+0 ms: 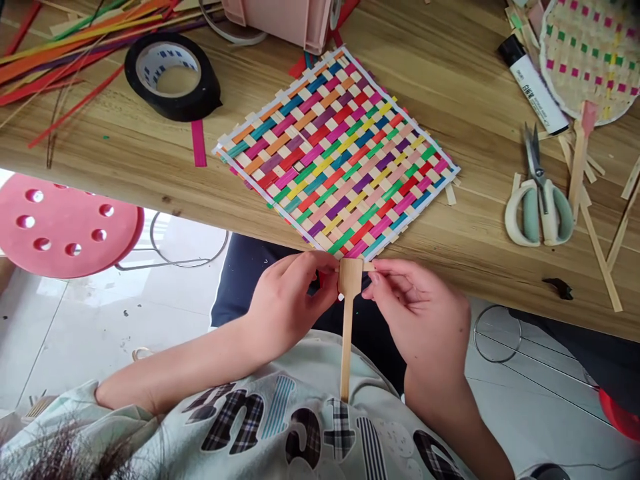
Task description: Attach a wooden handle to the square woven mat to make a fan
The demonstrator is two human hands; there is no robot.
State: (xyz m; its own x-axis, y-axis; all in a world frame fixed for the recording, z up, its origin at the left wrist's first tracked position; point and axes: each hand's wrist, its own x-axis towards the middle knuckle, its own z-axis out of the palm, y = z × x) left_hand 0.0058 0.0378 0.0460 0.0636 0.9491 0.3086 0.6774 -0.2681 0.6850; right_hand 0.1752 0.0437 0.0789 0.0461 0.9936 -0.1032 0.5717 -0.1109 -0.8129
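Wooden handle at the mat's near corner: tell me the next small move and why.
Probably slide the wooden handle up a little, so its wide top overlaps the near corner of the woven mat. The left hand and right hand pinch that top from either side, just below the corner at the table edge; the handle hangs off the table, and any overlap with the mat looks slight.

There are two hands [287,300] [420,313], one stick [346,327], one square mat [337,150], one round fan [593,57], one tape roll [173,75], one pair of scissors [539,197], one marker [533,83], one pink stool [65,223] and one pink box [280,20]
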